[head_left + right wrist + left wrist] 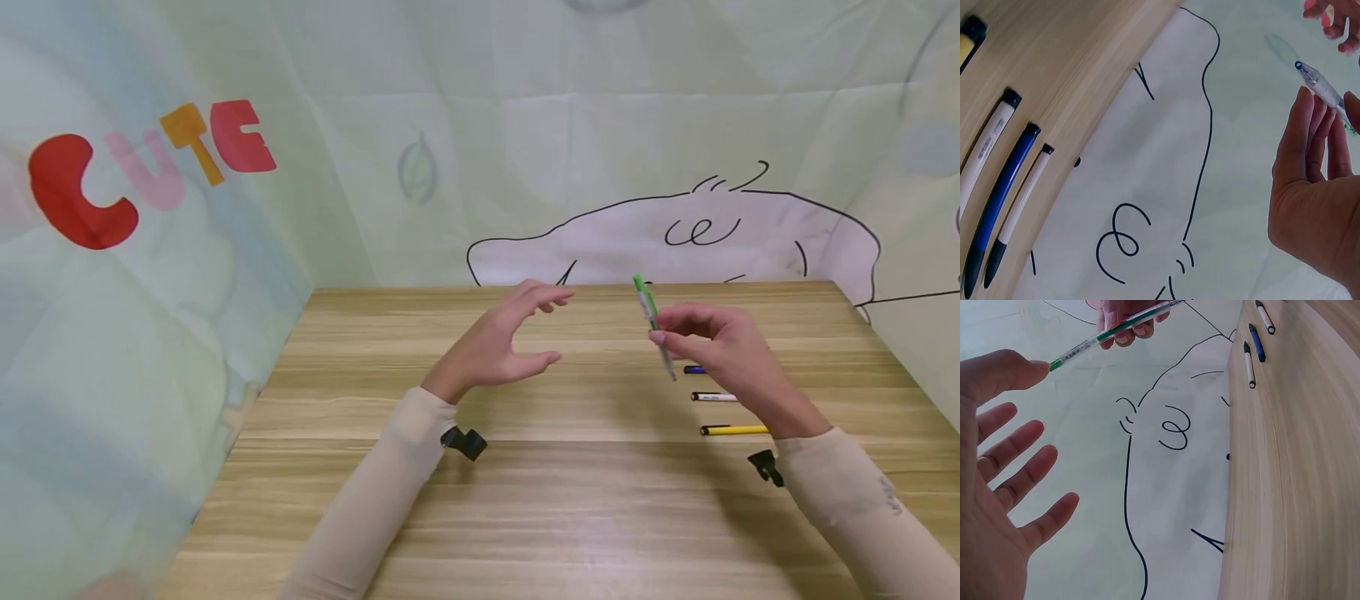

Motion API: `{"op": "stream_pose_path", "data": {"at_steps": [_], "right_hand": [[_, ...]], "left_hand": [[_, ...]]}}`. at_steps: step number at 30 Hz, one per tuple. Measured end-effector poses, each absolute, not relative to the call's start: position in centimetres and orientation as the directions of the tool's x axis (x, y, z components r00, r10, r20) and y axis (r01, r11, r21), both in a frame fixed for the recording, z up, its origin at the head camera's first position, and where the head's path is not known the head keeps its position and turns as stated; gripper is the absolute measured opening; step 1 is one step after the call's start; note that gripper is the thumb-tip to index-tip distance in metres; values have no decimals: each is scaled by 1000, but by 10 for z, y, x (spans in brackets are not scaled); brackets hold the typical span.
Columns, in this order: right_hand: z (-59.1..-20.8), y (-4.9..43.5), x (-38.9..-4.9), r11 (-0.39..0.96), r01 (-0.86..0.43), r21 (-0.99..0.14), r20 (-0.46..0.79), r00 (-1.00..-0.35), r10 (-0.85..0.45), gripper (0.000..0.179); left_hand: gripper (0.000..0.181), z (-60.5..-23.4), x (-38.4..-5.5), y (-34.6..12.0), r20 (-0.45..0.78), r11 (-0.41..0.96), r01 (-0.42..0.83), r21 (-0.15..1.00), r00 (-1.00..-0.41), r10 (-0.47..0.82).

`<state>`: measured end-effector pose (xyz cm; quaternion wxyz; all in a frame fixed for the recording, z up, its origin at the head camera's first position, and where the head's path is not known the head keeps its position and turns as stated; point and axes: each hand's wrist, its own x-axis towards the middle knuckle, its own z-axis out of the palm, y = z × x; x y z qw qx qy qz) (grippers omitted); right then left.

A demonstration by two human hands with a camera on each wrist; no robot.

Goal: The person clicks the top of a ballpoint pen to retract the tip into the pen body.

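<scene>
Between thumb and fingertips, my right hand (723, 346) pinches a clear-barrelled pen (647, 302) with green parts, held tilted above the table. The right wrist view shows the same pen (1322, 86) between thumb and fingers, its narrow tip toward the upper left. My left hand (498, 342) is raised to the left of it, palm facing the pen, fingers and thumb spread apart with nothing between them. In the left wrist view the pen's green end overlaps the left thumb tip.
Below the right hand, a blue pen (694, 369), a white pen (712, 397) and a yellow pen (731, 430) lie in a row on the wooden table (570, 500). Another white pen (1025, 203) lies beside the blue one. A printed cloth (487, 125) hangs behind the table.
</scene>
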<state>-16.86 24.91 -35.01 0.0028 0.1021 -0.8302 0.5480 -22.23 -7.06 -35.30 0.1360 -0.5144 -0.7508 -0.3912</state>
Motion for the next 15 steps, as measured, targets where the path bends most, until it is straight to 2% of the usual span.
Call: {"op": "stream_pose_path", "data": {"at_steps": [10,15], "right_hand": [[-349,271,-178,410,-152,-899,79,-979,-189,31],[-350,281,-185,440,-128,-889,53,-982,-179,33]], "left_hand": [[61,-362,-219,-93,603,220,869,443,-470,645],[56,-367,-219,-102,605,220,870,441,-470,643]]}}
